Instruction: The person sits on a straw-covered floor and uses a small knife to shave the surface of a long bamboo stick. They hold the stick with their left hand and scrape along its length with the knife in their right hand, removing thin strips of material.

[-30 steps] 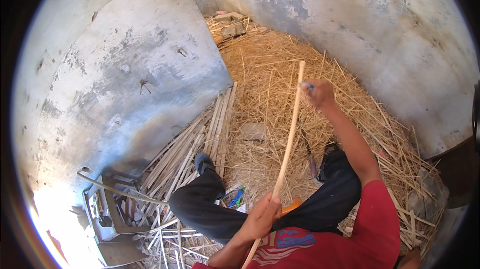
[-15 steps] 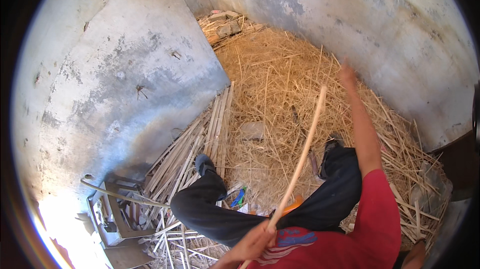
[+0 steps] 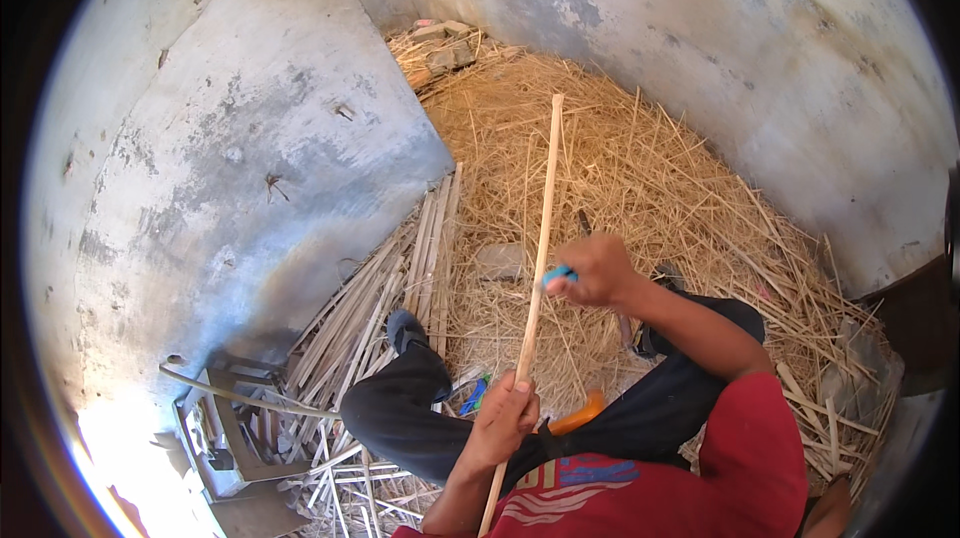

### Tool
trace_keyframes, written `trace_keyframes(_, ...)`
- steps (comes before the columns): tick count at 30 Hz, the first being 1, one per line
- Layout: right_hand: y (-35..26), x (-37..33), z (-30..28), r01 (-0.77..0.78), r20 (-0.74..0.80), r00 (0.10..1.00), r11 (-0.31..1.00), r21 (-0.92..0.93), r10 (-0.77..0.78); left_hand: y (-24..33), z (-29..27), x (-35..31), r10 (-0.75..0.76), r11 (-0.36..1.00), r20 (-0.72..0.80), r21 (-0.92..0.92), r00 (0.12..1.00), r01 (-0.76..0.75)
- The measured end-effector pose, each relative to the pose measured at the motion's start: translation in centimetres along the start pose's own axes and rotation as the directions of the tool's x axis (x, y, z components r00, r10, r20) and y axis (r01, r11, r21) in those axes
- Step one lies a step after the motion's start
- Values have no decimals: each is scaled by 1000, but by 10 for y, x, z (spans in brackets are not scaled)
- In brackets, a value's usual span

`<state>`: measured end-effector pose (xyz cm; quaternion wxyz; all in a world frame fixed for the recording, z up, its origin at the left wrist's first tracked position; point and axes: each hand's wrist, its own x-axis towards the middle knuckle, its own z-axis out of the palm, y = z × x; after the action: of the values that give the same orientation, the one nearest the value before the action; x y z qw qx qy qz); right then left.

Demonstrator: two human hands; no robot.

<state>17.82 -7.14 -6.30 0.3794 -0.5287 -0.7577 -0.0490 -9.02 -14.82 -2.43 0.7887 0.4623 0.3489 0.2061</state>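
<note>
A long, pale bamboo strip (image 3: 545,218) slants up from my lap, its top end over the straw-like shavings. My left hand (image 3: 502,422) is closed round its lower part. Higher up, my right hand (image 3: 598,270) is a closed fist with a small blue object (image 3: 558,276) poking out beside the strip. Only that blue end shows; its kind is hidden by the fingers. By my lap lies an orange curved handle (image 3: 580,412). Behind my right hand, a dark, narrow tool (image 3: 585,224) rests on the shavings.
Shavings (image 3: 640,178) cover the floor between two worn walls (image 3: 250,118). Bundled strips (image 3: 430,238) lie along the left. A small wooden frame (image 3: 235,428) stands at lower left with a thin stick (image 3: 250,396) over it. A flat block (image 3: 500,261) sits in the middle.
My right hand has come down and in from the far right wall to the strip, and the blue object now shows. The strip's top has swung left and stands more upright.
</note>
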Motion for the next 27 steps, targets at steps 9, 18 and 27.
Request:
trace_keyframes(9, 121, 18, -26, -319, -386, 886, 942, -106, 257, -16, 19, -48, -169, 985, 154, -9, 974, 173)
trace_keyframes(18, 143, 20, -28, -318, -239, 937, 903, -290, 253, -15, 16, -66, -52, 955, 44, 293, 998, 37)
trace_keyframes(27, 225, -34, -84, -852, -105, 472, 422, -310, 875, -12, 0, -72, -40, 969, -215, 232, 976, 91)
